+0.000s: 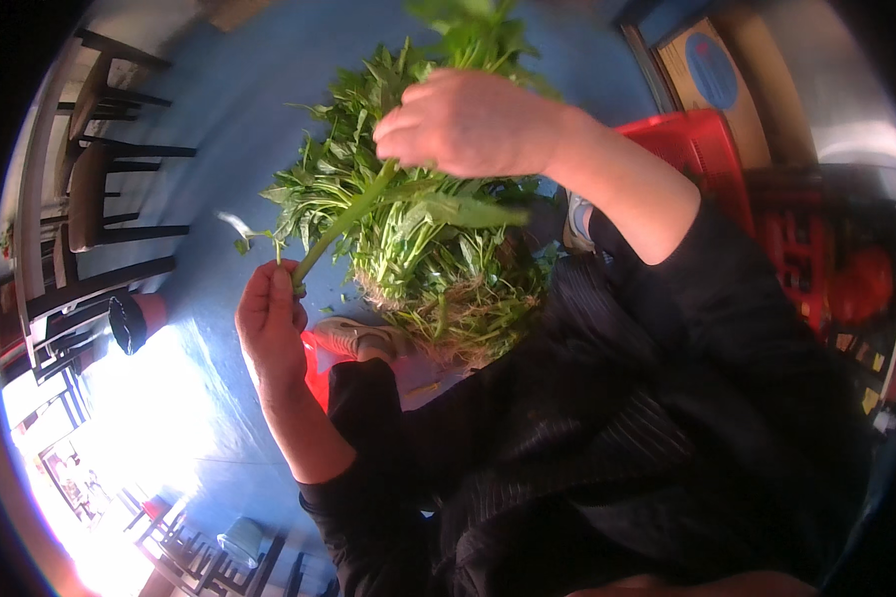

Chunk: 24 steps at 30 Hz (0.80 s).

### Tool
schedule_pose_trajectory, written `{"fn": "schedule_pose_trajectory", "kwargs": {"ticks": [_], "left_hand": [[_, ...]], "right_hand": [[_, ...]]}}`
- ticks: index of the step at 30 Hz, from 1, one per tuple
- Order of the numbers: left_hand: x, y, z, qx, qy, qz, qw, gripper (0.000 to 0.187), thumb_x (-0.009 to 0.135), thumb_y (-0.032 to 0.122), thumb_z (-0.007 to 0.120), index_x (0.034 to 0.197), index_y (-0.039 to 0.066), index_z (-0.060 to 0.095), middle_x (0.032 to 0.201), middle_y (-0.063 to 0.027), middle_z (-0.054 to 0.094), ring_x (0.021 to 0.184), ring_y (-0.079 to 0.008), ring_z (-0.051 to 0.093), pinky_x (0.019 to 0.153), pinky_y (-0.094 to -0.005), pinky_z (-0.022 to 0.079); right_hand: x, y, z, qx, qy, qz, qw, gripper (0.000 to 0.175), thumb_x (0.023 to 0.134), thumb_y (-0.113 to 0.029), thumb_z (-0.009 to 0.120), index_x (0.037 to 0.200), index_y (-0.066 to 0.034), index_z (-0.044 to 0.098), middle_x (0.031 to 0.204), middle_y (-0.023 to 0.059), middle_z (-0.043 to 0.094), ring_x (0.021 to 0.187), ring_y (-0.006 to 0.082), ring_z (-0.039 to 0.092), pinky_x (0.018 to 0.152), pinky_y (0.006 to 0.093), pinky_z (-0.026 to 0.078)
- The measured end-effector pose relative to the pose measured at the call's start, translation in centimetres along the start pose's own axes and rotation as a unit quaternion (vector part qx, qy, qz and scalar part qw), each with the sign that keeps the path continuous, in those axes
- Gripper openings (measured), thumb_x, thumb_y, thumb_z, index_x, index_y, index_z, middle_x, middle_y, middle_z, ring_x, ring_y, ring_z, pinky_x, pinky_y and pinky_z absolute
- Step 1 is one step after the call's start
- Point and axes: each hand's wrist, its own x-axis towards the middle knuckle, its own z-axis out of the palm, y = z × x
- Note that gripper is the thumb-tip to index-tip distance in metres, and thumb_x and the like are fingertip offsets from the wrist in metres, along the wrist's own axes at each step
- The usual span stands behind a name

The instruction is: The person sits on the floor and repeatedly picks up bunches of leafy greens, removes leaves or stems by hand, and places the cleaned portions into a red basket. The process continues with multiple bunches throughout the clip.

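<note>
A thick green stem (347,216) of a leafy vegetable runs slantwise between my two hands. My left hand (270,306) pinches its lower end, and a small leafy sprig stands up by those fingertips. Higher up, my right hand (470,123) is closed around the stem's upper part, its fingers curled and slightly blurred. Leaves spread out above and below my right hand. Behind and beneath lies a large heap of leafy greens (396,261) on the blue floor, pale stems and brown roots towards my body.
A red plastic basket (717,149) stands to the right, near a cardboard box (694,67). My shoes (351,336) flank the heap, with red plastic (317,373) beside one. Wooden chairs (93,194) line the left side, near a small bin (136,321). A pale bucket (240,541) is at lower left.
</note>
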Motion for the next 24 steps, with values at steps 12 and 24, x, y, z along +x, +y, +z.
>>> {"fn": "schedule_pose_trajectory", "kwargs": {"ticks": [12,24], "left_hand": [[0.3,0.4,2.0,-0.052,0.032,-0.126,0.990,0.024,0.099,0.023,0.058,0.107,0.001,0.065,0.075,0.0019,0.053,0.059,-0.0015,0.039,0.048,-0.0170,0.028],[1.4,-2.7,5.6,-0.268,-0.162,-0.105,0.944,0.025,0.103,0.019,0.052,0.114,-0.002,0.058,0.082,-0.0029,0.050,0.066,-0.0061,0.040,0.049,-0.0189,0.030]], "right_hand": [[1.4,-0.7,0.0,0.223,0.006,0.255,0.941,0.027,0.099,-0.029,0.054,0.106,-0.0094,0.072,0.102,0.0085,0.074,0.091,0.0179,0.071,0.086,0.0350,0.056],[0.0,-4.5,5.6,0.290,-0.036,0.121,0.949,0.012,0.087,-0.013,0.069,0.099,-0.0110,0.071,0.089,0.0022,0.069,0.083,0.0197,0.067,0.071,0.0339,0.055]]}}
